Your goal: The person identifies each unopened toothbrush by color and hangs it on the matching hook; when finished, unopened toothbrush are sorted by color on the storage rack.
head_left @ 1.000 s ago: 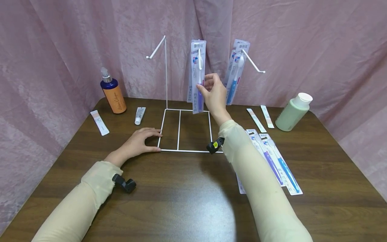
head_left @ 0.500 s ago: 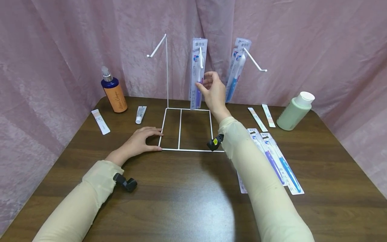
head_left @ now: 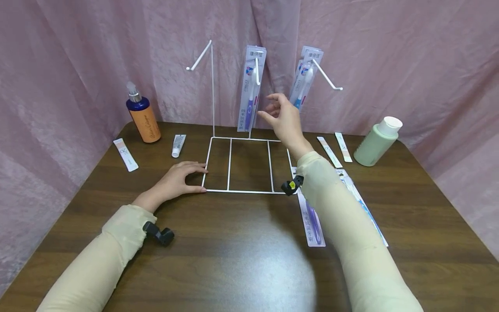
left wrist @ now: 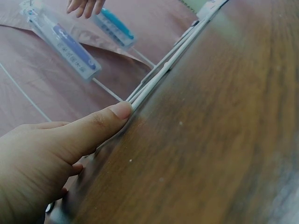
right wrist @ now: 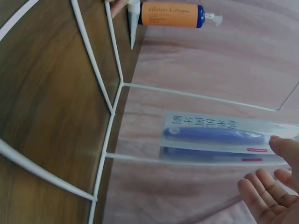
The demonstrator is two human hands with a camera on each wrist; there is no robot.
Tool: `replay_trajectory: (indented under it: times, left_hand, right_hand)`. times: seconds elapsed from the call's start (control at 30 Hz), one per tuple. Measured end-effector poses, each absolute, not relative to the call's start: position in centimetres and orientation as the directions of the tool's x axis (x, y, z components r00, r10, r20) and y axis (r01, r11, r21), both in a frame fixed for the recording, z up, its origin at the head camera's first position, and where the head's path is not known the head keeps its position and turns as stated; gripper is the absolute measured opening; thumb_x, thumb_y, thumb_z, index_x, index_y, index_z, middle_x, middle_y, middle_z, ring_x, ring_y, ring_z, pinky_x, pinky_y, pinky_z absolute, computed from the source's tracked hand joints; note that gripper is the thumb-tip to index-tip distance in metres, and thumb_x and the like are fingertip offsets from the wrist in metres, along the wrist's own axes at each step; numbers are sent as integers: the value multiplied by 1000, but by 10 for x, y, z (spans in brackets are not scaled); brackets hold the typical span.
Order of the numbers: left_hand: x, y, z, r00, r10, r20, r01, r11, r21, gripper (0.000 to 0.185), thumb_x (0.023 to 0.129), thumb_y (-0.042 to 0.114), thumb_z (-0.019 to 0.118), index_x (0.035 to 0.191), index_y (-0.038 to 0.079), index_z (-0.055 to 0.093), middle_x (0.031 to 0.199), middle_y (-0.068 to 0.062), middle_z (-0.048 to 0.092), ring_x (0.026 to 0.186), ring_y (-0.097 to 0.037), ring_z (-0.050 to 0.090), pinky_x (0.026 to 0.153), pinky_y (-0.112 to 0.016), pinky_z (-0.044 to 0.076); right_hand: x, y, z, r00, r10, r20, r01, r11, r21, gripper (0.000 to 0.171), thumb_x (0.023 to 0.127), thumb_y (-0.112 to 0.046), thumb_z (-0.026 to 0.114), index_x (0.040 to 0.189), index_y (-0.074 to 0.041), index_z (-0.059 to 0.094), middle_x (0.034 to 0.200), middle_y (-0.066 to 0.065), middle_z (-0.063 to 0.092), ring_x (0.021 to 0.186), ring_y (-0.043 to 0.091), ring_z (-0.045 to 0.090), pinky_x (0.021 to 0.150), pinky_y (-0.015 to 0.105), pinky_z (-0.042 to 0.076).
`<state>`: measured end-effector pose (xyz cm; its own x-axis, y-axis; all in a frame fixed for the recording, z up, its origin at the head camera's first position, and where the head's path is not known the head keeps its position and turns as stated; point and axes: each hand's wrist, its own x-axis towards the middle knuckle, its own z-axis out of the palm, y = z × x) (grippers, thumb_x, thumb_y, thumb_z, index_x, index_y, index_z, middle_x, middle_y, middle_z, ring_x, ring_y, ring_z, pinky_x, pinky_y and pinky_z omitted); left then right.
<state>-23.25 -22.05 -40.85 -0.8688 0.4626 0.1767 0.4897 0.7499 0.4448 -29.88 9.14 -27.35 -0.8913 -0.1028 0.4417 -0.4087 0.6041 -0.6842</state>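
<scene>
Toothbrush pack (head_left: 251, 89) hangs upright (head uppermost).

Glossy wood table (head_left: 241, 260), white wire rack (head_left: 230, 164)

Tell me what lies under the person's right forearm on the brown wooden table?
Flat packaged toothbrushes: one purple toothbrush pack shows beside the beige sleeve, and the edge of a blue one beyond it. The sleeve hides most of them.

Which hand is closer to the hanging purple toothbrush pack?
Right. The right hand is open just beside the purple toothbrush pack, not touching it. The left hand rests on the table, against the wire rack base.
</scene>
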Motion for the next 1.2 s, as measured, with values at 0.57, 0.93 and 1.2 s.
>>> replay_trajectory:
  times: [0.57,0.93,1.2]
  left_hand:
    - [-231,-220,-409,-870,462,170,487,755,440,58,75,39,81,125,13,63,143,-9,52,137,-35,40,112,-61,24]
    - [-230,-216,-406,-873,459,167,482,753,448,58,75,38,81,124,13,64,143,-9,52,137,-35,40,112,-61,24]
    - [-229,-217,-405,-879,454,147,468,761,449,59,76,41,79,126,14,63,145,-8,51,138,-35,39,112,-62,23]
  right_hand:
    - [-253,146,-260,-837,-234,494,-510,660,-552,42,84,-17,74,121,-3,59,101,17,71,86,29,69,80,42,55]
    - [-219,191,-258,-843,-277,462,-496,732,-466,40,83,-18,76,119,-8,62,96,11,72,79,6,65,68,15,45]
    - [-195,224,-262,-891,-276,361,-427,780,-457,40,84,-16,75,121,-8,61,99,10,70,84,9,63,68,9,45]
